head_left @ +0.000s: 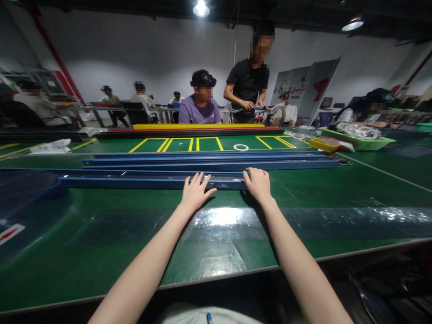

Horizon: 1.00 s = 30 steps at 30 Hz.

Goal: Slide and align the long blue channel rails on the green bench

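A long blue plastic channel [141, 181] lies across the green table, with clear film along its trough. My left hand [195, 191] rests on it, fingers spread flat and the thumb pointing right. At its right end is my right hand [259, 183], with bent fingers and the thumb pressed around that end; the fingertips are partly hidden. Just behind runs another group of blue channels [216, 164], parallel to the first. Clear plastic film [303, 222] stretches across the table in front of the channels, under my forearms.
A transparent roll or sheet [30, 193] covers the left end. Farther back are yellow and red strips [202, 126], a tape ring [240, 147], a yellow tray [324, 144] and a green tray [371, 143]. People sit and stand beyond the table [111, 288].
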{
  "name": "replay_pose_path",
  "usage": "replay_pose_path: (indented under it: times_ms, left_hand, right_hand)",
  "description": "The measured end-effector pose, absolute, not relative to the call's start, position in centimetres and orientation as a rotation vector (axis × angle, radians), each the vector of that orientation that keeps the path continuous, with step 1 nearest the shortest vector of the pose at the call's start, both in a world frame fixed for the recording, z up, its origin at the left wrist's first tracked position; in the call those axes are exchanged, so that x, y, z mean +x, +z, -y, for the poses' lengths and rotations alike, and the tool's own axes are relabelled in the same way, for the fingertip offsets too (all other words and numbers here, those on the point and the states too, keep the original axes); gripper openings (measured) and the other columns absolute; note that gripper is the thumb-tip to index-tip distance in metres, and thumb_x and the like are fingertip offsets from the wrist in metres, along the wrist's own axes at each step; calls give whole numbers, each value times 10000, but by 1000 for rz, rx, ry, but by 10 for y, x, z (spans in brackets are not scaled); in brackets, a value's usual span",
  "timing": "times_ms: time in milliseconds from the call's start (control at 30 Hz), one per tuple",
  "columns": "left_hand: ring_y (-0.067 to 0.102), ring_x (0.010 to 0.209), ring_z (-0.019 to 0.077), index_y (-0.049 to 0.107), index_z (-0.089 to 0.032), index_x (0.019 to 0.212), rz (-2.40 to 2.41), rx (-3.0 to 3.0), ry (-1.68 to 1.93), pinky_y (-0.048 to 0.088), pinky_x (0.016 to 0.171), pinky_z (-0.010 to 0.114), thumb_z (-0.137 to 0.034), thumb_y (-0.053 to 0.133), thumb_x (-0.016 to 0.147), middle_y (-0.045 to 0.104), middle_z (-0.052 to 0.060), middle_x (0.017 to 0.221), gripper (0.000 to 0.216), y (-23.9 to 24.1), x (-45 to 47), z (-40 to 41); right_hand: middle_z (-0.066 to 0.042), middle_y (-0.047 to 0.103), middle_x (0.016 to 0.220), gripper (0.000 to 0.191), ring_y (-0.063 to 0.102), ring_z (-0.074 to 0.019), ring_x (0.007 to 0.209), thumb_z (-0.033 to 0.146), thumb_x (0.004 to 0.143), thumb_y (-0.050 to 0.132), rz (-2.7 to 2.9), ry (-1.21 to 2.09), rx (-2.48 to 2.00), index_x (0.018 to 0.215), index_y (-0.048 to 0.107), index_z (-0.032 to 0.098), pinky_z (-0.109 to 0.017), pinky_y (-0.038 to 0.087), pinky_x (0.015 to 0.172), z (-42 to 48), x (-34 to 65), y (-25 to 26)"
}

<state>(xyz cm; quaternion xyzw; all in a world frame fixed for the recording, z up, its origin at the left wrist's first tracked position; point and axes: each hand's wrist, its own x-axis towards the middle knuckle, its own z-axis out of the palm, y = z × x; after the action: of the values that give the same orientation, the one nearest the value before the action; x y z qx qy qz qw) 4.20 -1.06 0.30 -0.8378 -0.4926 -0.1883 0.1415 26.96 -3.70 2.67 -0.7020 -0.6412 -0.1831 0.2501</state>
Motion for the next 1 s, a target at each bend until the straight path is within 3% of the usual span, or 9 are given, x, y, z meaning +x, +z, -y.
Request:
replay_pose_path:
  times_ms: [333,467,633,800,1000]
  left_hand:
    - [371,1280,279,467,-248,1311,1442,-2273,-705,270,1015,498,-252,321,925,428,106,1383,413,6,38,9]
    - [383,1262,310,528,-211,1259,1548,-2191,-711,275,1002,524,-229,356,903,448,134,1361,396,2,35,6]
    - [382,1267,290,499,-194,1283,1485,-2237,-763,267,1024,508,-256,375,897,448,147,1357,410,0,39,7]
    - [360,1293,243,454,-253,1318,1196,-2469,-676,270,1048,447,-275,375,911,444,82,1375,415,2,45,12]
    - [344,1306,233,393,-280,1355,1169,-2526,-604,285,1047,440,-311,389,913,411,62,1400,443,-3,46,12]
  right_hand:
    - [-115,640,1021,307,549,-216,940,330,896,372,1798,-459,-2079,1005,599,155,-316,332,775,42,273,30]
    - [-119,633,1028,350,553,-219,935,352,915,325,1869,-433,-2084,994,599,149,-318,346,771,40,265,25]
    - [-148,572,1183,381,511,-243,1031,374,913,332,1892,-508,-2051,1074,582,136,-341,343,826,37,252,14]
    - [-158,564,1205,387,489,-254,1078,379,911,335,1856,-539,-2036,1100,579,147,-379,322,879,34,251,8]
    - [-188,543,1226,467,477,-264,1108,424,896,344,1753,-471,-2103,1197,508,107,-397,299,900,34,253,9]
